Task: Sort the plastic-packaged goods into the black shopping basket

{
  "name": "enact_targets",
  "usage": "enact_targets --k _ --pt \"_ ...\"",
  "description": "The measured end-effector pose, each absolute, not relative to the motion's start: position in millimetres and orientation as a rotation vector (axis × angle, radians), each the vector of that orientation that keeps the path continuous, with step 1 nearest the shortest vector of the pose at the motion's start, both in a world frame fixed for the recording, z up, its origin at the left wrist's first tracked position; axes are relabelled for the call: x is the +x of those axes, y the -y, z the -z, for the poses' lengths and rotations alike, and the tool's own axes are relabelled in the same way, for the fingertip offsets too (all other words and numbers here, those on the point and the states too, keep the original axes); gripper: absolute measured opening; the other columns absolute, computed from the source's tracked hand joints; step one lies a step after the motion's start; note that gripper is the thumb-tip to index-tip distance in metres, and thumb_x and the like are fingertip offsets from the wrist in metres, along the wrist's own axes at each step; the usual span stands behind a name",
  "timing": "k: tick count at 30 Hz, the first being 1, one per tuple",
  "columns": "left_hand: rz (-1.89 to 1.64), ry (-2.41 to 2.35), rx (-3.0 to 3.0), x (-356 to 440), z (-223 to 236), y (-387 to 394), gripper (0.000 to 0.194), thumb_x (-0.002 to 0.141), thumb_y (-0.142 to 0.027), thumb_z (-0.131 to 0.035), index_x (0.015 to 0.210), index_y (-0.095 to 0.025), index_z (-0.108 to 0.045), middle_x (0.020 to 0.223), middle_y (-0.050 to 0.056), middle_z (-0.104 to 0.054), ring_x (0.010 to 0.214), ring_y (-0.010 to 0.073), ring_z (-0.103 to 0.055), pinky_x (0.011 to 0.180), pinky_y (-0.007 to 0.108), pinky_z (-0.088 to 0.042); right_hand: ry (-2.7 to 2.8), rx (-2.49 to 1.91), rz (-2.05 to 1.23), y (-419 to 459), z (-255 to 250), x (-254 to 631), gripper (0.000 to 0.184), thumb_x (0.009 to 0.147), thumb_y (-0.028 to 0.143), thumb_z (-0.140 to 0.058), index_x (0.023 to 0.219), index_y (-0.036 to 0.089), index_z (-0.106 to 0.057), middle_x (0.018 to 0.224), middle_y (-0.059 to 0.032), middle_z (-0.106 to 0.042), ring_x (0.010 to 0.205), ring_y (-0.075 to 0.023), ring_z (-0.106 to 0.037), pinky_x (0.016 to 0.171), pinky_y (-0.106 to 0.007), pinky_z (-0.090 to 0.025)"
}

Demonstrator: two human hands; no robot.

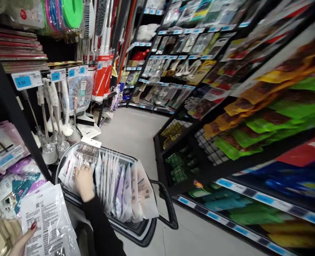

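Observation:
My left hand (20, 243) is at the bottom left. Its thumb, with a red nail, pinches a clear plastic packet with a white printed label (49, 220). My right hand (84, 181), in a black sleeve, reaches into a black shopping basket (144, 233) below me. Its fingers are curled among the upright packets at the basket's left end and close on one of them (74, 167). A row of several white and pale purple packets (125, 192) stands on edge across the basket. A small carded item (89, 149) lies at its far end.
On the left, a black shelf holds long-handled brushes on round bases (53, 142), blue price tags (26, 81) and bagged goods. To the right, shelves carry green and yellow packs (253, 124). A grey floor aisle (133, 131) runs ahead to more shelving (173, 71).

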State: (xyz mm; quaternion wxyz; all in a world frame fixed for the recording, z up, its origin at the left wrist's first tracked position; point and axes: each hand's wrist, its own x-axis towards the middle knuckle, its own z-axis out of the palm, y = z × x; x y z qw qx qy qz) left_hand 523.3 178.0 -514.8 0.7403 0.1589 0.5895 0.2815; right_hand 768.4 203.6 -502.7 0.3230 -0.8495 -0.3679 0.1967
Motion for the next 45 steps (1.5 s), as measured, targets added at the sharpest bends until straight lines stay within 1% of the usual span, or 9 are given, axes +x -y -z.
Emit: enact_targets --k 4,6,8,11,19,30,37,41,45 --pt "-0.689 -1.216 0.355 539 492 -176 0.089 0.064 -0.013 -0.072 0.139 -0.015 -0.024 0.100 0.013 -0.070 0.101 0.0304 -0.060 0.089 0.041 -0.048 1.209 -1.813 -0.812 -147 478 739 0.018 0.086 0.027 -0.042 0.096 0.018 -0.053 0.082 -0.0042 -0.063 0.074 -0.0166 -0.059 0.069 -0.026 -0.043" --pt "-0.715 -1.168 0.366 547 481 -173 0.089 0.064 -0.012 -0.072 0.139 -0.016 -0.025 0.099 0.012 -0.070 0.099 0.0306 -0.061 0.088 0.040 -0.048 1.186 -1.763 -0.857 -122 472 722 0.022 0.071 0.027 -0.061 0.091 0.020 -0.054 0.083 -0.0017 -0.062 0.078 -0.0187 -0.057 0.068 -0.026 -0.042" --pt "-0.704 -1.129 0.350 554 477 -169 0.086 0.065 -0.012 -0.072 0.139 -0.015 -0.027 0.099 0.012 -0.070 0.097 0.0311 -0.062 0.088 0.041 -0.048 1.119 -1.779 -0.851 -106 470 711 0.024 0.065 0.023 -0.066 0.087 0.020 -0.056 0.087 -0.0026 -0.062 0.084 -0.0214 -0.056 0.072 -0.027 -0.042" --pt "-0.610 -1.000 0.255 560 484 -161 0.073 0.070 -0.016 -0.068 0.134 -0.010 -0.035 0.100 0.014 -0.070 0.098 0.0318 -0.061 0.089 0.043 -0.047 1.017 -1.680 -0.920 -95 476 711 0.016 0.076 0.027 -0.055 0.090 0.021 -0.060 0.087 -0.0044 -0.064 0.082 -0.0213 -0.059 0.072 -0.028 -0.045" --pt "-0.577 -0.898 0.203 559 515 -147 0.065 0.062 -0.014 -0.074 0.122 -0.009 -0.050 0.096 0.015 -0.070 0.097 0.0342 -0.061 0.087 0.043 -0.047 0.547 -1.340 -1.030 -73 504 728 0.049 0.075 0.047 -0.059 0.119 0.026 -0.050 0.124 -0.0076 -0.054 0.114 -0.0245 -0.051 0.093 -0.036 -0.045" --pt "-0.630 -1.048 0.334 539 501 -169 0.081 0.071 -0.010 -0.066 0.139 -0.006 -0.020 0.096 0.016 -0.070 0.100 0.0314 -0.060 0.091 0.044 -0.046 0.334 -1.094 -0.818 -65 496 799 0.054 0.073 0.040 -0.064 0.123 0.028 -0.046 0.104 -0.0078 -0.065 0.093 -0.0237 -0.063 0.081 -0.037 -0.050" --pt "-0.642 -1.270 0.412 520 501 -167 0.086 0.062 0.002 -0.068 0.138 -0.011 -0.029 0.112 0.017 -0.064 0.107 0.0338 -0.054 0.096 0.047 -0.042 0.681 -1.566 -0.856 -160 521 798 0.039 0.078 0.024 -0.042 0.117 0.015 -0.045 0.108 -0.0102 -0.063 0.098 -0.0224 -0.061 0.079 -0.034 -0.050" --pt "-0.679 -1.267 0.332 513 512 -167 0.089 0.065 -0.007 -0.070 0.140 -0.017 -0.023 0.116 0.013 -0.062 0.109 0.0332 -0.052 0.098 0.046 -0.040 0.635 -1.791 -0.784 -215 544 801 0.034 0.081 0.015 -0.036 0.113 0.012 -0.044 0.115 -0.0129 -0.059 0.105 -0.0185 -0.057 0.084 -0.028 -0.046" --pt "-0.675 -1.282 0.256 499 528 -174 0.091 0.068 -0.018 -0.070 0.141 -0.019 -0.016 0.118 0.011 -0.061 0.113 0.0322 -0.049 0.098 0.044 -0.041 0.531 -2.078 -0.692 -229 553 809 0.035 0.081 0.010 -0.032 0.115 0.007 -0.040 0.110 -0.0223 -0.059 0.099 -0.0257 -0.059 0.082 -0.037 -0.044"
